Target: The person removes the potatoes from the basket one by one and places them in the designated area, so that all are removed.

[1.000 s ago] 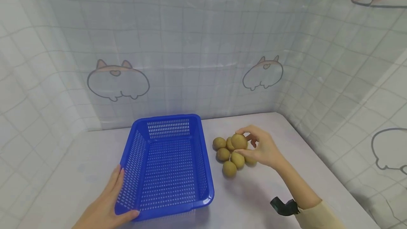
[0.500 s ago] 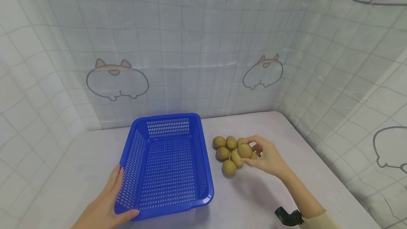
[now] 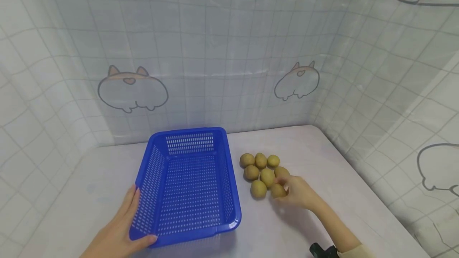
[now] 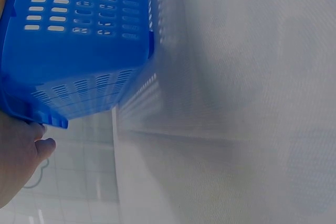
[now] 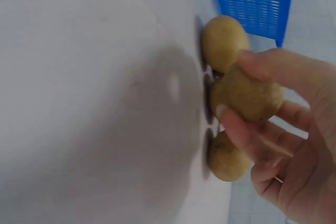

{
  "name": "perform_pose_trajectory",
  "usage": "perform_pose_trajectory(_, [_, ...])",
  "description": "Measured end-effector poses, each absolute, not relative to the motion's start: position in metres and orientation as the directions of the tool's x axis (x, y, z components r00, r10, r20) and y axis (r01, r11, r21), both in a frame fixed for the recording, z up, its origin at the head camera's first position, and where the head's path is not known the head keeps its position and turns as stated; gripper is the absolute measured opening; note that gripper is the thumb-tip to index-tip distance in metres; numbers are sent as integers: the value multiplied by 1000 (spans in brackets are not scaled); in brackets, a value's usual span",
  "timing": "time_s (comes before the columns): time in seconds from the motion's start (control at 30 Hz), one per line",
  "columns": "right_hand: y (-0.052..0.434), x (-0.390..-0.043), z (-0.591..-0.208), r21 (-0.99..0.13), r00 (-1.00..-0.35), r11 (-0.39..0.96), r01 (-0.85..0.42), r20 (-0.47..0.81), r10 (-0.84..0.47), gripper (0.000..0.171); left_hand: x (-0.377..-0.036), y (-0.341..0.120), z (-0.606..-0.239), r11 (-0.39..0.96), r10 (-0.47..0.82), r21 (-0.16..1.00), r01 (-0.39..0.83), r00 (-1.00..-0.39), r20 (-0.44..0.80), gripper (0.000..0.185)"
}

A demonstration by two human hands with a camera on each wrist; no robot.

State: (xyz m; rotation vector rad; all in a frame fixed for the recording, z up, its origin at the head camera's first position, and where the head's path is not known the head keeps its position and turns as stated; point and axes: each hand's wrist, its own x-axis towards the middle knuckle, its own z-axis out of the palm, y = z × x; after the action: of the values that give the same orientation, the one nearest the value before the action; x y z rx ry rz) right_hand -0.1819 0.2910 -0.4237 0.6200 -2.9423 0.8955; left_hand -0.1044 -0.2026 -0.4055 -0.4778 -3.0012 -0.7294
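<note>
My left hand (image 3: 116,230) grips the near left corner of a blue plastic basket (image 3: 234,194), thumb over its front rim and fingers along the left side. The left wrist view shows the outer wall of the basket (image 4: 68,51) and part of the hand (image 4: 18,153). My right hand (image 3: 302,192) pinches a round yellow-brown potato (image 3: 277,191) between thumb and fingers, at the near right of a group of potatoes. Close up, the held potato (image 5: 254,95) appears in front of other potatoes; whether it touches the table is unclear.
Several potatoes, among them one in the middle (image 3: 267,177) and one at the near left (image 3: 258,189), lie in rough rows right of the basket. The white table (image 3: 322,150) meets a tiled-pattern curtain (image 3: 222,71) behind and at both sides.
My right hand has carried the potato toward me and down, from above the group to its near right side. Potatoes behind it now show. The left hand and basket have stayed put.
</note>
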Motion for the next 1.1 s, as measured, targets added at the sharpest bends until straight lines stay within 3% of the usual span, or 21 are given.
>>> perform_pose_trajectory(0.3, [285,-179,-435,-492,-929,794,-358,103,-355,44,-105,-202,-405,844,288,449,293,-954,82,122])
perform_pose_trajectory(0.6, [286,-179,-434,-514,-959,816,-266,57,-277,51,-105,-201,-403,846,284,451,286,-956,74,123])
perform_pose_trajectory(0.9, [289,-175,-429,-503,-953,816,-285,59,-297,55,-105,-203,-403,851,279,448,273,-959,55,122])
perform_pose_trajectory(1.1, [290,-172,-414,-423,-972,877,-227,38,-233,56,-104,-203,-404,849,284,449,278,-957,55,121])
